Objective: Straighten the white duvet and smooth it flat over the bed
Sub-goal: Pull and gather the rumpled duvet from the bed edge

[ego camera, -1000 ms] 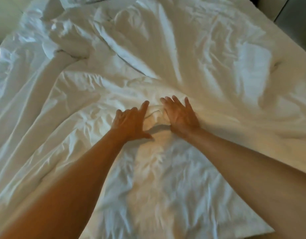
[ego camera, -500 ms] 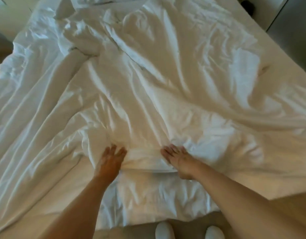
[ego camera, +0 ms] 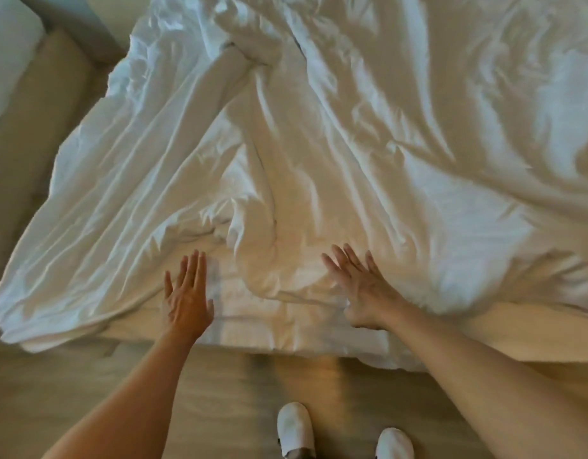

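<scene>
The white duvet (ego camera: 319,144) lies crumpled over the bed, with long folds running from the far left toward the near edge and a bunched ridge in the middle. Its near edge hangs at the foot of the bed. My left hand (ego camera: 186,296) is flat with straight fingers on the duvet near that edge. My right hand (ego camera: 362,286) lies to the right of it, fingers spread and straight, pressing on the cloth beside the bunched fold. Neither hand grips anything.
Wooden floor (ego camera: 219,409) runs along the foot of the bed, where my two white slippers (ego camera: 295,429) stand. A beige upholstered bench or bed frame (ego camera: 31,127) with a pale cushion (ego camera: 4,54) sits to the left of the bed.
Both hands slid back toward the foot of the bed, drawing the duvet along, and their fingers opened flat. The view tilted down, so the floor and slippers show.
</scene>
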`<move>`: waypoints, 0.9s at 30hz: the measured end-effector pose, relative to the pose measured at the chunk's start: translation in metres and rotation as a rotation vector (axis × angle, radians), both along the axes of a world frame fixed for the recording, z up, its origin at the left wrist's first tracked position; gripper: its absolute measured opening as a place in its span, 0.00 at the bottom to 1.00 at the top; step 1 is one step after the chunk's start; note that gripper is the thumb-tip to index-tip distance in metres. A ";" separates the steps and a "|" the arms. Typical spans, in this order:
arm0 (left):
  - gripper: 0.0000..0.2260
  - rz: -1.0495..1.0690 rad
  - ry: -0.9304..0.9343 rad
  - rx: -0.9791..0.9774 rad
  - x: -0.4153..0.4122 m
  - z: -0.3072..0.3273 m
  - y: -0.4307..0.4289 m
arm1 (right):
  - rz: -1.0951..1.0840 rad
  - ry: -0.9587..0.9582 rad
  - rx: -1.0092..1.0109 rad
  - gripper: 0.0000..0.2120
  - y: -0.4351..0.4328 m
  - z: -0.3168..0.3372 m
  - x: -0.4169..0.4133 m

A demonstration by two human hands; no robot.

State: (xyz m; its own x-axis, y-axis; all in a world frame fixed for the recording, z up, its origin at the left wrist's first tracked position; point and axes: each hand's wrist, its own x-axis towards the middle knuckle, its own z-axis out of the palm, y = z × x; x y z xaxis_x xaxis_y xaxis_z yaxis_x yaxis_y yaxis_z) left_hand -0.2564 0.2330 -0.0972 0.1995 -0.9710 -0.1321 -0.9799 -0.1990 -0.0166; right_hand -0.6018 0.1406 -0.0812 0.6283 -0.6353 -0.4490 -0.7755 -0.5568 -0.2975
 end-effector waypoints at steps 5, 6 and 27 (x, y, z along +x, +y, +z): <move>0.38 -0.001 -0.031 0.008 0.053 -0.002 -0.007 | 0.182 -0.203 -0.004 0.42 0.009 0.006 0.133; 0.37 -0.026 -0.026 0.000 0.062 -0.007 -0.015 | 0.198 -0.236 0.001 0.41 0.009 0.002 0.160; 0.27 -0.561 0.074 -0.099 0.240 -0.072 -0.071 | -0.057 0.160 -0.539 0.24 -0.085 -0.067 0.354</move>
State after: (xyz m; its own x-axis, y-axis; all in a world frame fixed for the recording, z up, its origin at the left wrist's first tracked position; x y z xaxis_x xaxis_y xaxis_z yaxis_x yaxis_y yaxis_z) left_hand -0.0165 0.1621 -0.1694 -0.3563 -0.9339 -0.0287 -0.9337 0.3548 0.0479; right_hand -0.2482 0.0552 -0.1479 0.5368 -0.8323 -0.1384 -0.8211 -0.5530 0.1413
